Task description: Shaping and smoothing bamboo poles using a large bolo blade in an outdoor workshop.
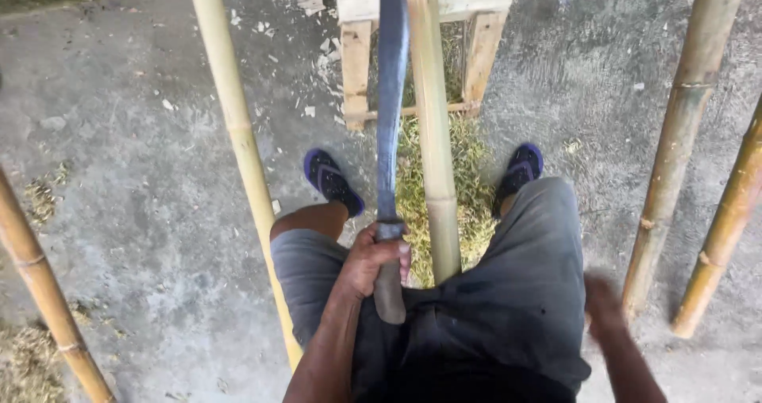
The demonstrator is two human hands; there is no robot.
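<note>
The left hand (375, 262) has its fingers wrapped tight round the handle of a long machete (390, 93), blade running beside the bamboo pole (435, 133) held between the knees. Cutting well means keeping the edge angled away from the legs. The right hand (603, 304) is blurred; its grip cannot be told.

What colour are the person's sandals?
The sandals are blue with dark straps, seen in the head view.

No packages, no labels, no signs, no screens anywhere in view, nothing printed or boxed on the floor or among the poles
</note>
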